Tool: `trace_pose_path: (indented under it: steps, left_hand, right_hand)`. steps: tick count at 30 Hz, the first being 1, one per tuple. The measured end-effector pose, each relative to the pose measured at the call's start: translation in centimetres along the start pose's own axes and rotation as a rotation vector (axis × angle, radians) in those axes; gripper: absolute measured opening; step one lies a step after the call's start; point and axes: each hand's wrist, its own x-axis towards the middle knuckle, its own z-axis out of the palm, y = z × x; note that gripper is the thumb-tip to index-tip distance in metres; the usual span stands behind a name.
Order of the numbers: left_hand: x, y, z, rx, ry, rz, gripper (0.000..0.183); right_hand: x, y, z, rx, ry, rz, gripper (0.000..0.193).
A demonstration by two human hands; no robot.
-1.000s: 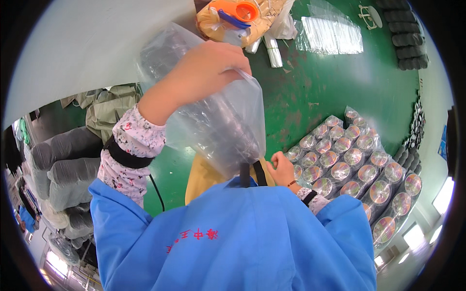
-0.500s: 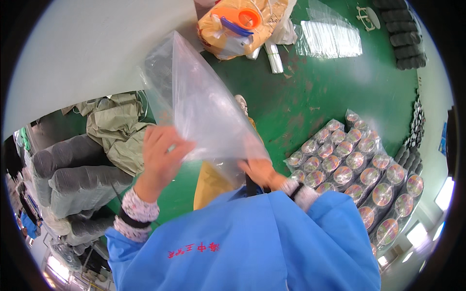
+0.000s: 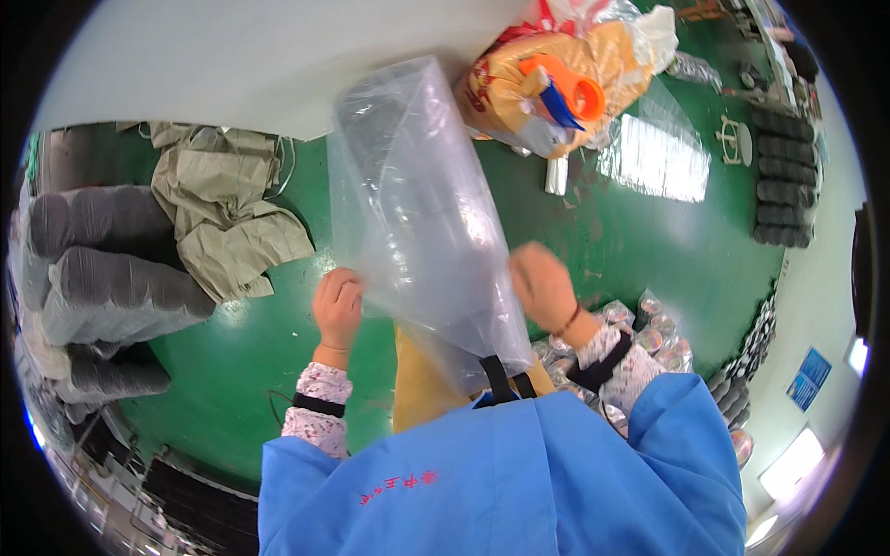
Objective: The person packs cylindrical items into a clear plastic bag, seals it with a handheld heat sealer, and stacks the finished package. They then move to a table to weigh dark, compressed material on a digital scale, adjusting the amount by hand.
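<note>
A large clear plastic bag (image 3: 417,213) hangs in front of me, its far end pointing up and away. My left hand (image 3: 338,306) pinches the bag's left edge near its mouth. On the right edge, my right hand (image 3: 544,285) is closed on the film. Both hands hold the bag's mouth spread apart above my yellow apron (image 3: 422,394). What is inside the bag cannot be made out through the film.
Shiny round lidded cups (image 3: 649,324) wrapped in film lie on the green floor behind my right wrist. A yellow bag with an orange tape roll (image 3: 556,88) sits far ahead. Crumpled olive sacks (image 3: 227,218) and grey rolls (image 3: 102,287) are at the left.
My view swung left, so the cups slid mostly behind my right arm. My left hand dropped from the bag's top to its left edge; my right hand rose to the right edge.
</note>
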Motion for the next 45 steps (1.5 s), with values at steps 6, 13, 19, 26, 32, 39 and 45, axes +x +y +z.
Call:
trace_pose_path:
  steps: [6,13,19,26,32,39,45]
  left_hand:
    - [-2.5,-1.0,3.1,-0.234,0.032,-0.475,0.018]
    - [0.7,-9.7,2.3,-0.759,0.127,-0.857,0.053]
    - [3.3,-12.6,0.3,-0.814,-0.613,-0.991,0.052]
    - [-0.3,0.4,-19.9,-0.396,-0.582,-0.953,0.008]
    - [4.7,17.9,-21.0,0.039,-0.298,-0.57,0.017]
    - [7.7,21.6,-17.1,-0.002,-0.171,-0.431,0.026]
    - [6.8,23.2,-17.9,-0.142,-0.162,-0.493,0.011]
  right_hand:
    - [12.2,-1.8,4.5,-0.006,0.139,-0.067,0.069]
    - [16.9,-3.9,4.6,-0.164,0.179,-0.145,0.071]
    - [21.5,-7.3,5.4,-0.365,0.243,-0.255,0.067]
    - [25.7,-9.0,6.6,-0.527,0.177,-0.448,0.062]
    - [26.4,-11.2,7.5,-0.485,0.117,-0.511,0.058]
    - [25.4,-11.4,5.8,-0.204,0.231,-0.459,0.049]
    - [10.6,-4.1,2.2,0.645,0.005,-0.095,0.044]
